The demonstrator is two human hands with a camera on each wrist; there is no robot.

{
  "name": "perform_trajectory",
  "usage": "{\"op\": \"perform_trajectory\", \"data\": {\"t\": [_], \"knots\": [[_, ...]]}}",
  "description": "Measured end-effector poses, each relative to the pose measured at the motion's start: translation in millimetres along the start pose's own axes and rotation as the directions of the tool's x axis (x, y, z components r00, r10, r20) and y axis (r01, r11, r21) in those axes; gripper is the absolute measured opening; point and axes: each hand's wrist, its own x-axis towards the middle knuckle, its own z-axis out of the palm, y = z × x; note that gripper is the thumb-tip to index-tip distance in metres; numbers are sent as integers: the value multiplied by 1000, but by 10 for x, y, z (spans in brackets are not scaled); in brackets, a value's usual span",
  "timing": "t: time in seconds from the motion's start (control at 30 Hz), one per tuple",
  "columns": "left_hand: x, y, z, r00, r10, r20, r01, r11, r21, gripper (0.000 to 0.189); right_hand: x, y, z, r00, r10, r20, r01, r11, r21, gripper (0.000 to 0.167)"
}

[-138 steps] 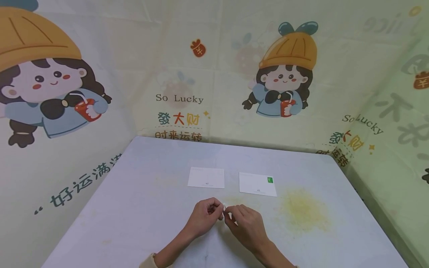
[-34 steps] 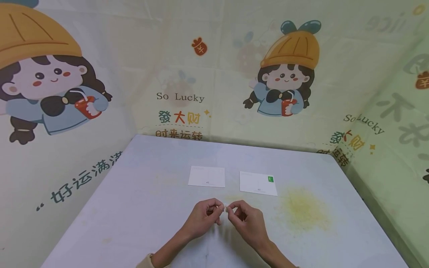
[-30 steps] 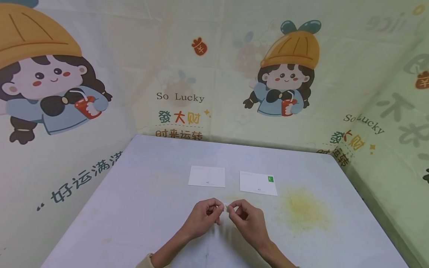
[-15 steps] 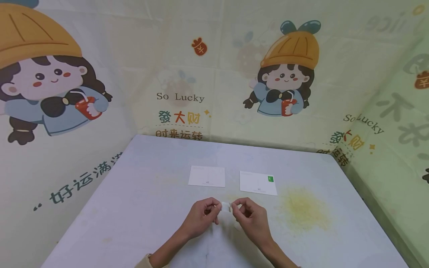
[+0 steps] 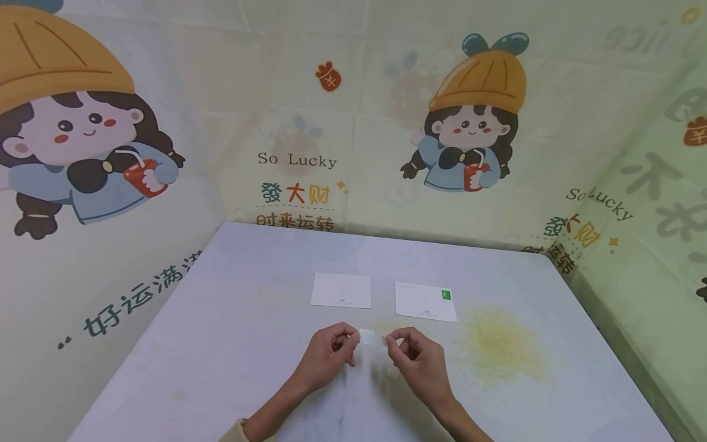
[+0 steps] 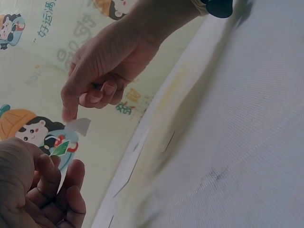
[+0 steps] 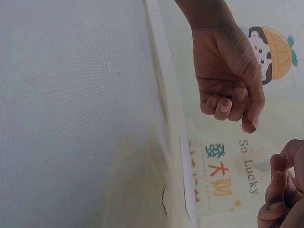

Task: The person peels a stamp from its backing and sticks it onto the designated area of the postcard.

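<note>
My left hand (image 5: 326, 356) pinches a small stamp between thumb and forefinger. From the head its back looks pale; the left wrist view shows the green face of this stamp (image 6: 60, 149). Opposite it, my right hand (image 5: 422, 365) pinches a small whitish piece of paper (image 6: 80, 126), its edge toward the stamp. A narrow gap separates the two pieces, held above the table. Beyond the hands lie two white postcards side by side: the left postcard (image 5: 340, 292) has no stamp, while the right postcard (image 5: 422, 304) carries a green stamp (image 5: 446, 294) in its upper right corner.
A pale scrap (image 5: 393, 372) lies on the white table (image 5: 221, 344) below my right hand. Right of the postcards the tabletop has a yellow stain (image 5: 499, 344). Printed cloth walls (image 5: 375, 159) with cartoon figures stand behind and beside the table.
My hands, earlier fingertip to fingertip, have drawn apart sideways. The pale stamp back and the paper piece now show separately between them. The scrap under my right hand has come into view.
</note>
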Motion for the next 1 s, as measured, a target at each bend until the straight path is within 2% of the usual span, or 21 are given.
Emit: {"op": "perform_trajectory", "data": {"t": [0.4, 1.0], "knots": [[0, 5, -4, 1000, -13, -9, 13, 1000, -6, 22, -18, 10, -9, 999, -33, -12, 33, 999, -7, 18], [-4, 33, -23, 1000, -21, -7, 21, 1000, -12, 23, -21, -37, -15, 999, -38, 12, 38, 999, 4, 15]]}}
